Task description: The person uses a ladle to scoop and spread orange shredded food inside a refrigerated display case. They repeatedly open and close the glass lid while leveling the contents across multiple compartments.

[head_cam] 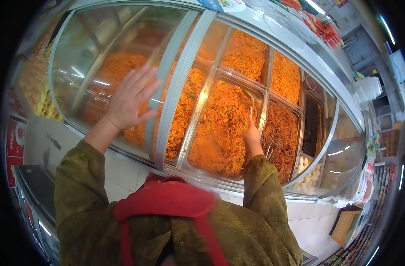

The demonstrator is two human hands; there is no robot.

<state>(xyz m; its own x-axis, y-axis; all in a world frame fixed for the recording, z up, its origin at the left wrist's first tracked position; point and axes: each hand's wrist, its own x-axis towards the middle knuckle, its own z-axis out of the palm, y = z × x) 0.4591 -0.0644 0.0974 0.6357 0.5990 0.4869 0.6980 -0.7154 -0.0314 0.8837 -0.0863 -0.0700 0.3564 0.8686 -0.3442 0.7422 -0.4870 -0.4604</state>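
Observation:
My left hand (133, 96), palm down with its fingers apart, is over the left glass sliding door (86, 66) of a chilled display case. Whether it presses on the glass, I cannot tell. In my right hand (252, 138) is a slim metal serving utensil (252, 103); its working end cannot be made out. That hand is inside the case, at the right side of a metal tray (207, 96) heaped with red-orange shredded pickled vegetables (222, 123). A tray of darker reddish shreds (279, 123) lies to its right, with metal forks (272, 144) resting in it.
The door's pale frame (179, 89) stands between my hands. More shredded pickles (244, 55) fill trays at the back. On the right are a dark-filled tray (312, 124), pale rounded pieces (307, 174) and stacked clear plastic tubs (367, 88). A black-topped cabinet (36, 186) is at lower left.

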